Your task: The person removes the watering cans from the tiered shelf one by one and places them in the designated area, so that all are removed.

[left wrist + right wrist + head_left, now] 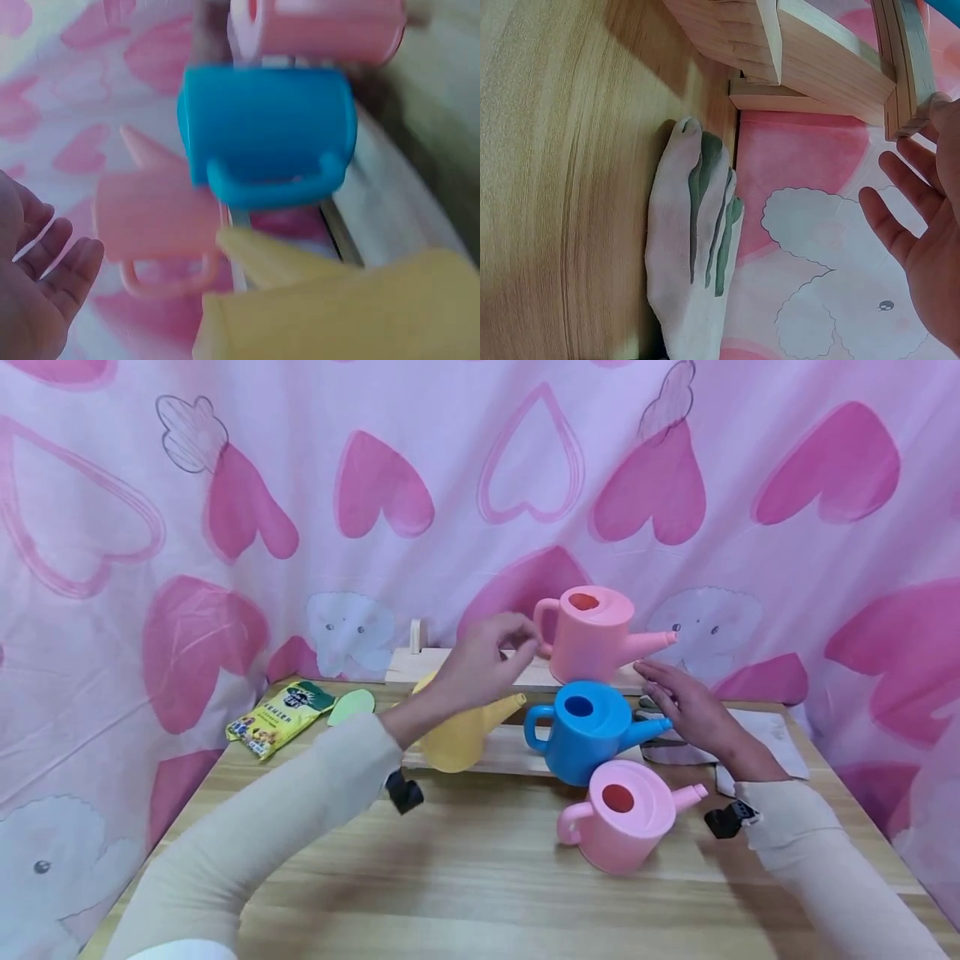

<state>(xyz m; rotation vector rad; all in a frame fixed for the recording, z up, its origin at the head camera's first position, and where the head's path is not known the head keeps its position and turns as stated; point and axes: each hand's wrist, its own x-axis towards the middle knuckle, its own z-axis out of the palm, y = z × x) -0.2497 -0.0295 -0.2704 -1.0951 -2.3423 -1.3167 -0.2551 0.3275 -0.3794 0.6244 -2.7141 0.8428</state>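
Observation:
My left hand (491,660) is beside the handle of a salmon-pink watering can (588,639) on the upper board of a wooden shelf (517,750). In the left wrist view that hand (45,274) has loosely bent fingers, a small gap from the can, and holds nothing. At the upper board's right end is my right hand (693,710). The right wrist view shows its thumb and index finger touching the board end (907,109), the other fingers extended. A blue watering can (581,739) and a yellow watering can (453,743), partly behind my left forearm, stand on the lower board.
A light pink watering can (630,827) stands on the table (420,893) in front of the blue one. Left of the shelf lie a yellow-green packet (277,718) and a pale green flat piece (351,706). Work gloves (686,247) lie at the right. A heart-patterned curtain (450,560) hangs behind.

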